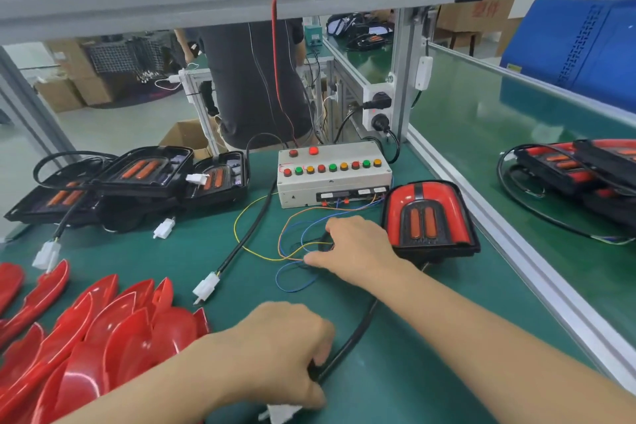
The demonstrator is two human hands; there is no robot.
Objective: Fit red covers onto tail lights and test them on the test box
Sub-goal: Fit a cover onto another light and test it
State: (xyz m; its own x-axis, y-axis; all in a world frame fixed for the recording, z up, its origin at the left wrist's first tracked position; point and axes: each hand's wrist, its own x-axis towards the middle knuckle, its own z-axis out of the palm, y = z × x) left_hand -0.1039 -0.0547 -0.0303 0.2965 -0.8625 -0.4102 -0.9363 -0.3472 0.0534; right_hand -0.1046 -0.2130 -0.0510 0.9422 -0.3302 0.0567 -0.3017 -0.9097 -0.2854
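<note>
A tail light with its red cover fitted [428, 217] lies on the green mat, right of the white test box [332, 175]. Its black cable [358, 330] runs down to my left hand [282, 351], which grips the cable just above a white connector [280, 413]. My right hand [358, 244] reaches over the test box's thin coloured wires [272, 241], fingers curled down among them; what they pinch is hidden. Several loose red covers [86, 337] are heaped at the lower left. Three uncovered black tail lights [137, 179] lie at the left.
Another white connector on a black cable [206, 287] lies mid-mat. More tail lights [578, 172] sit on the neighbouring bench beyond the aluminium rail [509, 234]. A person in dark clothes [254, 86] stands behind the bench. A blue machine [578, 45] is at the far right.
</note>
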